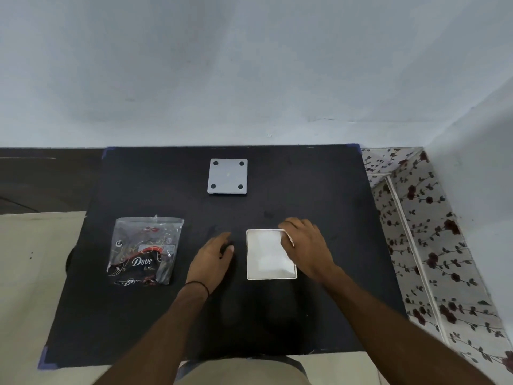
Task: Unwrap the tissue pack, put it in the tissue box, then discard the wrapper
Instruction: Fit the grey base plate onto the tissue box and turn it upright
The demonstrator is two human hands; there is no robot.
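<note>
1. The box [270, 254] sits open-topped at centre right of the frame on the black mat [319, 184], white tissues showing inside, so the pack seems already loaded.
2. The right hand [308, 245] rests on the box's upper right rim, fingers loosely spread, probably steadying it or pressing the tissues down.
3. The left hand [212, 259] lies flat just left of the box, holding nothing.
4. The wrapper [145, 251] lies at centre left, apparently empty and undiscarded.
5. The lid [227, 176] lies at upper centre, feet up, out of the way.
</note>
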